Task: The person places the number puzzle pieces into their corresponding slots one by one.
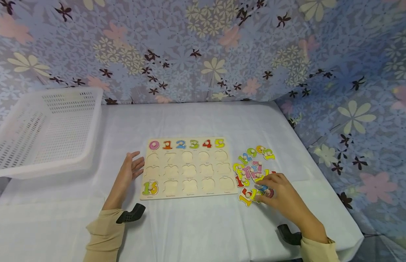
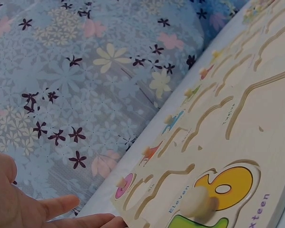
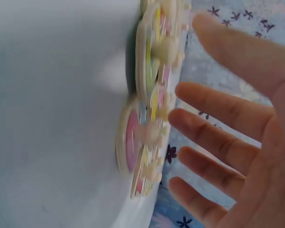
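Note:
A wooden number puzzle board (image 1: 176, 177) lies on the white cloth, with pieces 0 to 5 in its top row and the knobbed 16 piece (image 1: 150, 188) at its lower left. At the board's left edge is my left hand (image 1: 128, 169), fingers extended; in the left wrist view its fingertips come close to the board's corner. Over a pile of loose number pieces (image 1: 246, 173) right of the board hovers my right hand (image 1: 279, 191). The right wrist view shows its fingers spread, apart from the wooden knobs (image 3: 166, 50). Part of the pile is hidden under that hand.
A white plastic basket (image 1: 95, 127) stands at the back left of the table. Flowered cloth (image 1: 176, 54) hangs behind and along the right side. Black wrist mounts (image 1: 131, 214) are on both forearms. The white tablecloth (image 1: 190, 233) has creases near the front.

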`<state>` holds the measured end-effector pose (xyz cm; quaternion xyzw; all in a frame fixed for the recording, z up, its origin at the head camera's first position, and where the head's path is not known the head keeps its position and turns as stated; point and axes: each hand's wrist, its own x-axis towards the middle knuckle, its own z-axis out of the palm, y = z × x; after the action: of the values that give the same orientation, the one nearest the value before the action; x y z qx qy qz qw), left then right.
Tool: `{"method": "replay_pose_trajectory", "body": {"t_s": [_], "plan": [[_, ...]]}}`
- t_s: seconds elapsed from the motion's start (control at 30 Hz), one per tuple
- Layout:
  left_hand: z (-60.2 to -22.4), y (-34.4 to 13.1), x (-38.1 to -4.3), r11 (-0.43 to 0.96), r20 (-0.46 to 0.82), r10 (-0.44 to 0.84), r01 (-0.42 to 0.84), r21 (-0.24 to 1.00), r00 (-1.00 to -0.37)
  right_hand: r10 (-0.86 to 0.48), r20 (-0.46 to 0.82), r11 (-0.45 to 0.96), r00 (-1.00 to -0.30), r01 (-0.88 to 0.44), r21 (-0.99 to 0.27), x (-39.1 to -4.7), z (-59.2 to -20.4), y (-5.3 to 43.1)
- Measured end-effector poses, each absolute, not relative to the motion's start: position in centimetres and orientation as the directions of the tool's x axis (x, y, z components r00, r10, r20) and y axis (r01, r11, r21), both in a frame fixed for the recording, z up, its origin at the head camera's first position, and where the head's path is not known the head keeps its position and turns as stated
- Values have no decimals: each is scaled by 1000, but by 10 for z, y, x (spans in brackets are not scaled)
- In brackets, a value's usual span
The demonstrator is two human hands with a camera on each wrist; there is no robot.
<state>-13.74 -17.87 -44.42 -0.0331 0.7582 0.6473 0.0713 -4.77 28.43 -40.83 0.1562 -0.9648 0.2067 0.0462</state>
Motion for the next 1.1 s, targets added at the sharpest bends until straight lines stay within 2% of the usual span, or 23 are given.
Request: {"method": "replay_pose_trajectory", "body": {"t_s": [0.27, 0.73, 0.93, 1.1], "plan": [[-450, -179, -141, 155, -165, 19, -160, 975, -986, -293, 107, 900, -950, -311, -304, -46, -416, 276], [-442, -179, -136, 148, -155, 41, -147, 978, -987, -318, 160, 882, -934, -354, -312, -50, -409, 270], [-440, -180, -136, 145, -159, 39, -152, 978, -986, -397, 249, 833, -883, -461, -307, -64, -400, 258], [-426, -175, -130, 157, -171, 45, -162, 974, -984, -504, 254, 763, -825, -563, -316, -80, -394, 225]]}}
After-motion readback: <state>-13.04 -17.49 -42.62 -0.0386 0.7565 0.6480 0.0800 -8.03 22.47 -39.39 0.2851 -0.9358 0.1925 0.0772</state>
